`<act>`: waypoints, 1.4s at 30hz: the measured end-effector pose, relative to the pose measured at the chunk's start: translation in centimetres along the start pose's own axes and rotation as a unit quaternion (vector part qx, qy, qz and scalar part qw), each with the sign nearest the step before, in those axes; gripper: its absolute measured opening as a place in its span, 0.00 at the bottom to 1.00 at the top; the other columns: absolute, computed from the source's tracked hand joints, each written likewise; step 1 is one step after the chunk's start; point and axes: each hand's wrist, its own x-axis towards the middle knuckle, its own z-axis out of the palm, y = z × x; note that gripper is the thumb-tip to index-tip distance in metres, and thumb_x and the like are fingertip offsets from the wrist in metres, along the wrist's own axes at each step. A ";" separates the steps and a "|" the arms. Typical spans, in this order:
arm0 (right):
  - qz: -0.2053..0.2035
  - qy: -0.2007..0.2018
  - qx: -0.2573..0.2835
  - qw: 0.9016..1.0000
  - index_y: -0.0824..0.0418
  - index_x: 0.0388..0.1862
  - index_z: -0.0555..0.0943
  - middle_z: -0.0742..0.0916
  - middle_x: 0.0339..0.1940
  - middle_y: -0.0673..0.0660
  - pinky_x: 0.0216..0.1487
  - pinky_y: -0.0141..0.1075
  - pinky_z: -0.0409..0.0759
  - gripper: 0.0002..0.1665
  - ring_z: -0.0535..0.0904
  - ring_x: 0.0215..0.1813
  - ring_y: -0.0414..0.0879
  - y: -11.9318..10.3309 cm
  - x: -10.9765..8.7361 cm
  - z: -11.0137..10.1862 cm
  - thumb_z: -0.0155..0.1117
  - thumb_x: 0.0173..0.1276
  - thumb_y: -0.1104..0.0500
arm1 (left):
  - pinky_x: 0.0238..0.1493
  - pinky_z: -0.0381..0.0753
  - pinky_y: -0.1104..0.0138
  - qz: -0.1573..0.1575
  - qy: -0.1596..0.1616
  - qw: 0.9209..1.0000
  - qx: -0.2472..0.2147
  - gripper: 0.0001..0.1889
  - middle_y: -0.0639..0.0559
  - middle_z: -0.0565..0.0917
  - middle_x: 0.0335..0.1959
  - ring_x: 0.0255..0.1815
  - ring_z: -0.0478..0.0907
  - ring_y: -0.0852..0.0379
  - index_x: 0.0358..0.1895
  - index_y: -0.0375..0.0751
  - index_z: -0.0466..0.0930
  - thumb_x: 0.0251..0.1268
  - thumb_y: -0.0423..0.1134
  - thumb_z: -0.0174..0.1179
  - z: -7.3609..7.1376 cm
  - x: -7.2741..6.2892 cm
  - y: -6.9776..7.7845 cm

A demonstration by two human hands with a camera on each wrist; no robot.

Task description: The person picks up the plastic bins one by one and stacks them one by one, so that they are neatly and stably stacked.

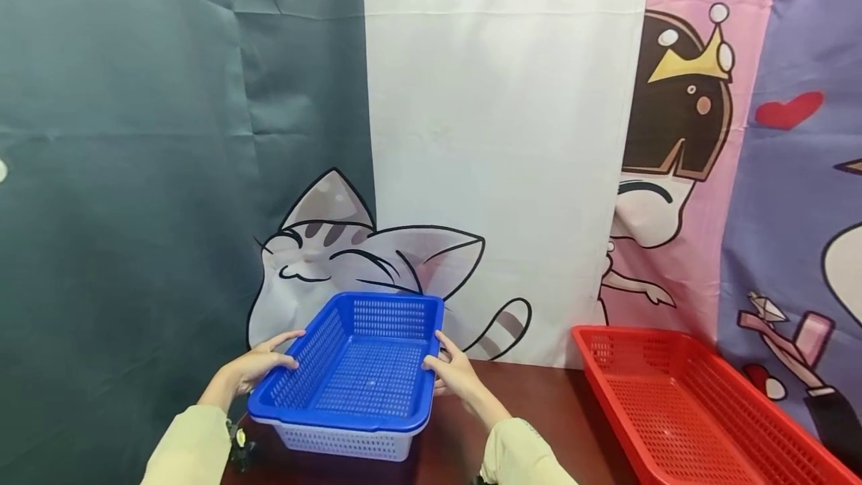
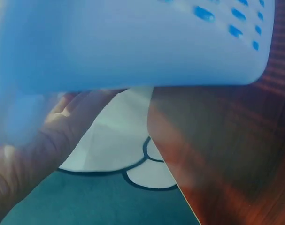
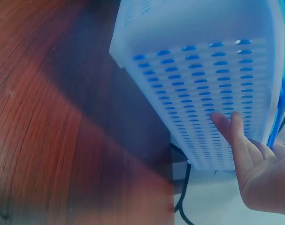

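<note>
A blue plastic basket sits nested inside a white perforated basket, whose lower front shows beneath the blue rim. My left hand grips the left side of the pair, thumb over the blue rim. On the opposite side my right hand holds on, its thumb at the rim. In the right wrist view, fingers lie against the white basket's slotted wall. The left wrist view has the white basket blurred and close, covering most of the left fingers. Inside the blue basket only its slotted floor and walls show.
A larger red slotted basket stands on the dark red-brown table at the right. Behind the table hangs a printed curtain with a cartoon cat. The table's edge shows in the left wrist view.
</note>
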 end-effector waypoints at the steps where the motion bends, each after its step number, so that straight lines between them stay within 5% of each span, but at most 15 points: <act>1: 0.001 0.002 -0.002 1.000 0.59 0.80 0.49 0.74 0.68 0.71 0.37 0.46 0.88 0.50 0.88 0.30 0.49 -0.1 0.0 -0.2 0.60 0.61 0.59 | 0.45 0.84 0.43 0.003 0.001 1.000 0.002 0.40 0.20 0.56 0.69 0.49 0.81 0.38 0.77 0.42 0.44 0.65 0.33 0.54 0.1 -0.1 0.2; 8: 0.001 0.024 -0.013 1.000 0.57 0.79 0.53 0.75 0.68 0.71 0.35 0.46 0.88 0.50 0.87 0.29 0.48 -0.6 -0.2 -2.1 0.60 0.57 0.60 | 0.48 0.83 0.42 0.031 -0.015 0.999 0.007 0.42 0.20 0.55 0.71 0.54 0.78 0.34 0.77 0.40 0.44 0.63 0.32 0.57 1.6 -0.2 1.9; 17: -0.006 0.027 -0.023 0.999 0.58 0.78 0.56 0.84 0.56 0.67 0.28 0.38 0.86 0.49 0.85 0.24 0.44 -0.1 -1.3 -3.7 0.61 0.56 0.60 | 0.46 0.84 0.43 0.051 -0.017 0.998 0.016 0.43 0.21 0.59 0.67 0.51 0.79 0.38 0.77 0.37 0.44 0.60 0.31 0.58 3.7 -1.2 1.7; 26: 0.003 0.080 -0.013 0.997 0.58 0.77 0.59 0.87 0.44 0.61 0.24 0.35 0.82 0.47 0.83 0.21 0.44 1.1 -3.7 -7.4 0.60 0.57 0.63 | 0.41 0.85 0.46 0.045 0.038 0.998 -0.002 0.43 0.23 0.72 0.62 0.47 0.83 0.38 0.75 0.40 0.54 0.53 0.29 0.60 9.2 1.0 1.5; 32: 0.002 0.097 -0.021 0.995 0.57 0.76 0.61 0.86 0.48 0.64 0.22 0.34 0.79 0.45 0.80 0.20 0.44 0.5 -3.8 -9.1 0.60 0.57 0.64 | 0.41 0.85 0.45 0.061 0.047 0.997 -0.019 0.42 0.23 0.75 0.59 0.45 0.84 0.39 0.75 0.42 0.55 0.53 0.28 0.61 10.8 1.8 2.0; 38: 0.017 0.120 -0.041 0.992 0.54 0.74 0.65 0.85 0.41 0.60 0.19 0.31 0.71 0.45 0.68 0.15 0.41 0.4 -3.9 -10.1 0.61 0.54 0.64 | 0.40 0.86 0.46 0.073 0.046 0.995 -0.043 0.42 0.23 0.76 0.58 0.43 0.85 0.40 0.75 0.41 0.54 0.55 0.28 0.60 12.4 1.5 2.3; 42: 0.030 0.138 -0.060 0.988 0.55 0.74 0.66 0.86 0.43 0.62 0.19 0.31 0.73 0.43 0.70 0.16 0.42 0.8 -4.5 -11.0 0.60 0.56 0.63 | 0.41 0.86 0.45 0.077 0.041 0.995 -0.050 0.41 0.22 0.75 0.59 0.44 0.85 0.39 0.75 0.40 0.54 0.55 0.28 0.60 13.8 1.2 2.1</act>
